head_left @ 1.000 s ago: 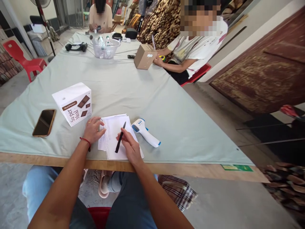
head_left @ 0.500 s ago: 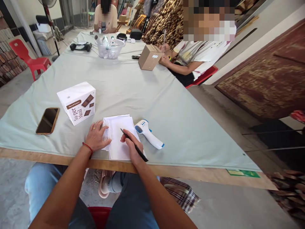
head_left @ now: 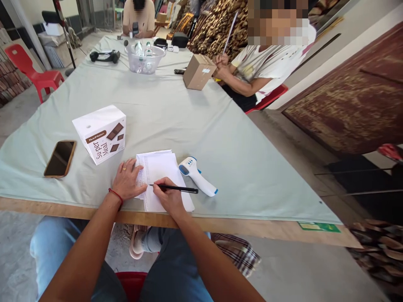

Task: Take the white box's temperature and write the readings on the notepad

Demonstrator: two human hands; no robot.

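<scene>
A notebook (head_left: pixel 166 167) with white pages lies at the table's near edge. Spread over its left margin, my left hand (head_left: pixel 127 180) rests flat, fingers apart, a ring and a red bracelet on it. My right hand (head_left: pixel 170 197) grips a black pen (head_left: pixel 176 188), whose tip points left at the page close to my left thumb; whether it touches the paper I cannot tell. Just right of the notebook lies a white and blue infrared thermometer (head_left: pixel 197 176). To the left stand a white snack box (head_left: pixel 102 132) and a phone (head_left: pixel 60 159) lying face up.
Farther along the cloth-covered table (head_left: pixel 151 100) are a brown cardboard box (head_left: pixel 198 72), a clear plastic basin (head_left: pixel 145 58) of bottles and a black handset-like object (head_left: pixel 105 56). One person (head_left: pixel 258 71) sits at the right side, another (head_left: pixel 138 21) at the far end.
My right hand has moved down and left on the page, and the pen has turned from steep to nearly level. My left hand stays put. The person at right has raised a thin white stick.
</scene>
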